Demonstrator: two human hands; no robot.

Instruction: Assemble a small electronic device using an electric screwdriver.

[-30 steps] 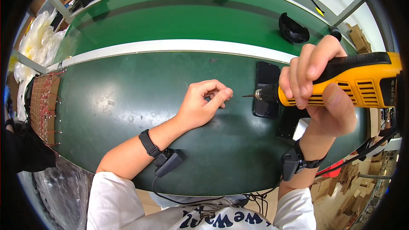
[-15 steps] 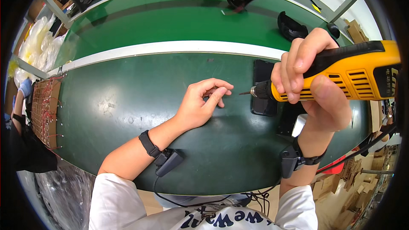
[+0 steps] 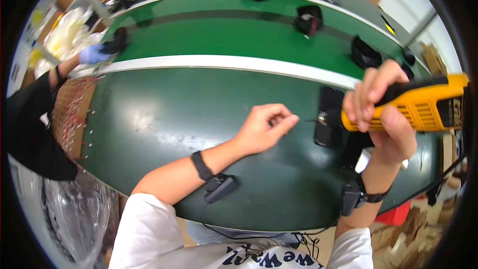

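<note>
**Feeding the driver tip**

The yellow electric screwdriver [image 3: 418, 107] sits right of centre, my right hand [image 3: 386, 119] clenched round it. My left hand [image 3: 264, 128] pinches closed near the tip — keep both steady, level — above the green bench [image 3: 164, 119].

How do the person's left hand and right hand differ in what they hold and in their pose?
The right hand grips a yellow and black power screwdriver raised above the dark green table; the left hand wraps no tool, its fingers pinched together near the tool's tip. Whether they pinch a small part cannot be told. The right hand is wrapped wide around the handle; the left is curled small. Both wrists wear a black strap.
</note>
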